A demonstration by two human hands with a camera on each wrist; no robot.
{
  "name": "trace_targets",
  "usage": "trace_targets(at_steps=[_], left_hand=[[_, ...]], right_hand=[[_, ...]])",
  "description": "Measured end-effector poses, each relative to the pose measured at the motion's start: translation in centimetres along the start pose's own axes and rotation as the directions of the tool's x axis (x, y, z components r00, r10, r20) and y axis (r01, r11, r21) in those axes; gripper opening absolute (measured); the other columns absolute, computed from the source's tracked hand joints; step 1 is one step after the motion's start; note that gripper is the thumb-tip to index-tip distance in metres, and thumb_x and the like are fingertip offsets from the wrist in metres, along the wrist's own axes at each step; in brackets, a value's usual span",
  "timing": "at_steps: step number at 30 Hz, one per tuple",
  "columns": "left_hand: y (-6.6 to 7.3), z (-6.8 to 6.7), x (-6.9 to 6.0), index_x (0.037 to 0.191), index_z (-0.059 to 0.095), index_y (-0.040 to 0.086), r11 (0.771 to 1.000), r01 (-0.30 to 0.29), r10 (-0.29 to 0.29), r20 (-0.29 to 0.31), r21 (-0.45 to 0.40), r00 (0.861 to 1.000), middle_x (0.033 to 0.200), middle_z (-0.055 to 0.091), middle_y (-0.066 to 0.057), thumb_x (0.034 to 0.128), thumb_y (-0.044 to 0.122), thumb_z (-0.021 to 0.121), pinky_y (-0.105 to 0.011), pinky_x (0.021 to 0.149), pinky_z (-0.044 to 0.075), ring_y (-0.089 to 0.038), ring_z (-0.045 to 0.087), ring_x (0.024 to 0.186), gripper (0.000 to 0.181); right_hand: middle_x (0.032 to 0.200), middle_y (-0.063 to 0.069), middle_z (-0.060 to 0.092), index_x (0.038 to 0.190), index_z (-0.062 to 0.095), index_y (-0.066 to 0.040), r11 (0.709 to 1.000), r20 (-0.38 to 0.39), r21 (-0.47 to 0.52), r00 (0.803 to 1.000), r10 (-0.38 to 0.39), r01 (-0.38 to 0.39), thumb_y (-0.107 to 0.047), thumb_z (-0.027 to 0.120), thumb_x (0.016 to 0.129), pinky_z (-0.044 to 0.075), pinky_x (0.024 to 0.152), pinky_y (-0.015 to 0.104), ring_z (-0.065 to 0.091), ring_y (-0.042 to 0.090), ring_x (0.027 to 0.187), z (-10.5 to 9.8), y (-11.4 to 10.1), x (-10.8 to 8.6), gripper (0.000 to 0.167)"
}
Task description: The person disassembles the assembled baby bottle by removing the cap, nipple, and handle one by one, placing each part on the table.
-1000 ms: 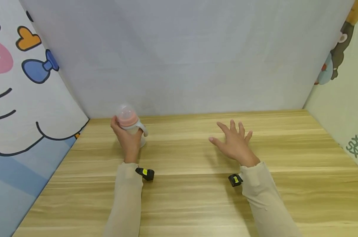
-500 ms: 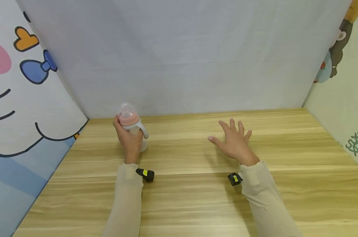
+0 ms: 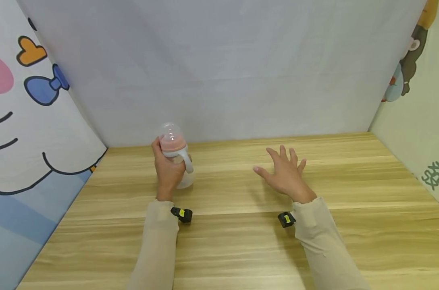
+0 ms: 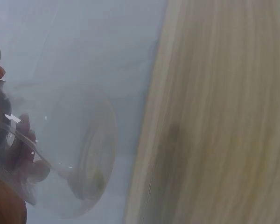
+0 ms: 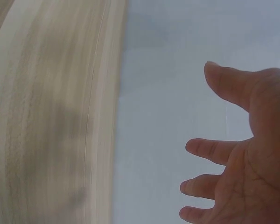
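My left hand [image 3: 168, 171] grips a baby bottle [image 3: 173, 144] round its body. The bottle has a clear dome cap, a pink collar and a white side handle, and it leans slightly to the left. In the left wrist view the bottle's clear lower body [image 4: 79, 154] fills the left part, with fingers seen through it. Part of the body is hidden by the hand in the head view. Over the right half of the table my right hand [image 3: 286, 175] is spread, fingers straight and holding nothing. The right wrist view shows that palm [image 5: 256, 177] with fingers apart.
A wood-grain table [image 3: 226, 249] spans the area below both hands. Behind it hangs a pale grey cloth wall [image 3: 234, 72]. Cartoon-printed panels stand at the left [image 3: 23, 121] and right. Each wrist wears a small black camera, such as the left camera [image 3: 183, 214].
My left hand has carried the bottle to the right and slightly nearer the middle of the table. The right hand stays spread, almost unmoved. The head view has shifted slightly.
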State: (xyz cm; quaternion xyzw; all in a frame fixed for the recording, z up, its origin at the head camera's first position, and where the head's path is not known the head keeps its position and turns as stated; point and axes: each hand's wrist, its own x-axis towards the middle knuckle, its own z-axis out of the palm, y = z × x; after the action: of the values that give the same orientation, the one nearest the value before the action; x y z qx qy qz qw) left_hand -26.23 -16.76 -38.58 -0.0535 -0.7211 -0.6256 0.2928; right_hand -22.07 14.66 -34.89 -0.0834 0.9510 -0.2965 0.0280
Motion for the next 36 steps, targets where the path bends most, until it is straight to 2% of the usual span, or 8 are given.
trace_targets(at_steps=[4, 7, 12, 17, 23, 28, 33, 36], left_hand=[[0.2, 1.4, -0.4, 0.143, 0.037, 0.014, 0.999, -0.031, 0.029, 0.067, 0.025, 0.997, 0.134, 0.057, -0.010, 0.0694, 0.007, 0.091, -0.047, 0.111, 0.040, -0.022, 0.055, 0.122, 0.092], [0.5, 2.2, -0.7, 0.142, 0.040, 0.015, 0.996, -0.051, 0.044, 0.101, 0.068, 0.994, 0.133, 0.059, -0.010, 0.0691, 0.015, 0.093, -0.050, 0.106, 0.044, -0.025, 0.058, 0.120, 0.090], [1.1, 3.4, -1.3, 0.141, 0.042, 0.012, 0.991, -0.090, 0.076, 0.140, 0.103, 0.987, 0.129, 0.060, -0.014, 0.0734, 0.010, 0.087, -0.052, 0.099, 0.048, -0.029, 0.060, 0.113, 0.081], [1.3, 4.7, -2.0, 0.140, 0.043, 0.011, 0.985, -0.126, 0.102, 0.192, 0.117, 0.976, 0.126, 0.061, -0.015, 0.0710, 0.006, 0.086, -0.051, 0.094, 0.051, -0.031, 0.061, 0.109, 0.082], [1.7, 5.9, -2.8, 0.141, 0.044, 0.011, 0.978, -0.170, 0.133, 0.264, 0.123, 0.955, 0.123, 0.062, -0.016, 0.0696, 0.006, 0.086, -0.049, 0.089, 0.053, -0.031, 0.062, 0.104, 0.083], [2.5, 6.7, -3.1, 0.139, 0.044, 0.010, 0.968, -0.225, 0.180, 0.316, 0.110, 0.931, 0.119, 0.064, -0.016, 0.0700, 0.004, 0.085, -0.047, 0.086, 0.055, -0.030, 0.064, 0.099, 0.081], [3.3, 7.3, -3.4, 0.139, 0.043, 0.009, 0.960, -0.260, 0.206, 0.358, 0.108, 0.911, 0.117, 0.064, -0.016, 0.0702, 0.005, 0.085, -0.044, 0.083, 0.055, -0.030, 0.064, 0.097, 0.081], [3.8, 7.7, -3.7, 0.139, 0.043, 0.009, 0.954, -0.276, 0.216, 0.381, 0.112, 0.899, 0.118, 0.064, -0.016, 0.0704, 0.005, 0.085, -0.043, 0.082, 0.056, -0.029, 0.064, 0.096, 0.081]], right_hand=[[0.167, 0.030, 0.000, 0.160, 0.024, -0.011, 1.000, -0.009, 0.006, 1.000, 0.000, 0.000, -0.051, 0.054, 0.100, -0.016, 0.111, 0.078, -0.013, 0.052, 0.153, 0.0, 0.0, 0.0, 0.078], [0.167, 0.029, 0.001, 0.159, 0.025, -0.011, 1.000, -0.027, 0.010, 1.000, -0.007, 0.008, -0.051, 0.053, 0.100, -0.015, 0.112, 0.077, -0.011, 0.052, 0.153, 0.1, -0.1, 0.1, 0.077], [0.167, 0.029, 0.004, 0.159, 0.027, -0.011, 1.000, -0.054, 0.018, 0.998, -0.014, 0.015, -0.053, 0.053, 0.100, -0.014, 0.113, 0.077, -0.008, 0.051, 0.154, 0.1, 0.0, 0.3, 0.077], [0.167, 0.028, 0.008, 0.158, 0.030, -0.010, 0.999, -0.084, 0.034, 0.996, -0.028, 0.031, -0.056, 0.054, 0.098, -0.010, 0.115, 0.076, -0.002, 0.050, 0.154, 0.2, 0.0, 0.4, 0.079], [0.168, 0.026, 0.010, 0.158, 0.029, -0.011, 0.996, -0.114, 0.065, 0.992, -0.060, 0.068, -0.059, 0.054, 0.097, -0.005, 0.117, 0.074, 0.002, 0.049, 0.155, 0.2, -0.1, 0.4, 0.082], [0.169, 0.020, 0.010, 0.158, 0.029, -0.012, 0.984, -0.145, 0.122, 0.983, -0.112, 0.130, -0.061, 0.053, 0.097, 0.003, 0.120, 0.071, 0.006, 0.046, 0.155, 0.3, -0.3, 0.5, 0.082], [0.170, 0.014, 0.011, 0.157, 0.032, -0.013, 0.952, -0.204, 0.222, 0.965, -0.165, 0.210, -0.058, 0.055, 0.097, 0.017, 0.120, 0.069, 0.009, 0.041, 0.156, 0.6, -0.8, 0.6, 0.078], [0.169, 0.011, 0.018, 0.156, 0.035, -0.014, 0.923, -0.250, 0.277, 0.947, -0.200, 0.268, -0.053, 0.056, 0.098, 0.020, 0.120, 0.067, 0.015, 0.038, 0.156, 0.8, -1.2, 0.6, 0.072]])
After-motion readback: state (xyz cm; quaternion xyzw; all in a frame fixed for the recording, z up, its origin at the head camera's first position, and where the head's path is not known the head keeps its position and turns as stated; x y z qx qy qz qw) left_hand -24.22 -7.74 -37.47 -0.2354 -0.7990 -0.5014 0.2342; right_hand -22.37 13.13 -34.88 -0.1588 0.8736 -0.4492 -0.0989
